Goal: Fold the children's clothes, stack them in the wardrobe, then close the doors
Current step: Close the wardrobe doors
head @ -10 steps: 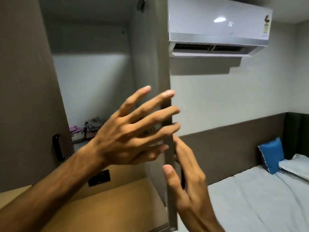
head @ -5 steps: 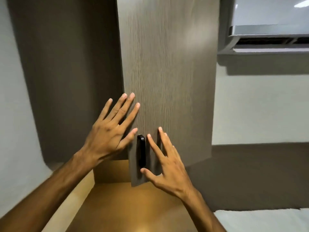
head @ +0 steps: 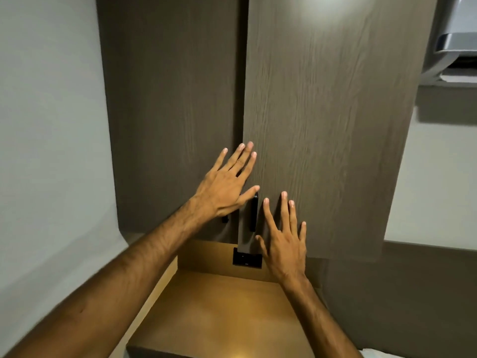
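The two wardrobe doors fill the middle of the view, tall panels of grey-brown wood grain with their long axis running straight up and down. The right door [head: 322,112] stands a little proud of the left door [head: 167,112] at the seam, its inner edge showing as a narrow grey strip near the bottom, so it is not quite flush. A slim black handle [head: 253,214] runs vertically on the right door, just beside that seam. A second black handle [head: 224,219] on the left door shows only its lower end, the rest hidden behind the left wrist.

The left hand [head: 224,188] lies flat and open across the seam, just left of the right door's handle, fingers [head: 242,156] spread and pointing up, grasping nothing. The right hand [head: 284,241] is also flat and open, pressed on the right door just right of that handle, its thumb below the handle's lower end, holding nothing.

Below the handle, under the doors, a small black panel [head: 247,257] sits in a light wooden back board; its faint marking is too small to read. A light wooden worktop [head: 219,311] lies beneath. Far right of the handle and higher up, a corner of a white air conditioner [head: 456,47] shows on the pale wall. No clothes are in view.
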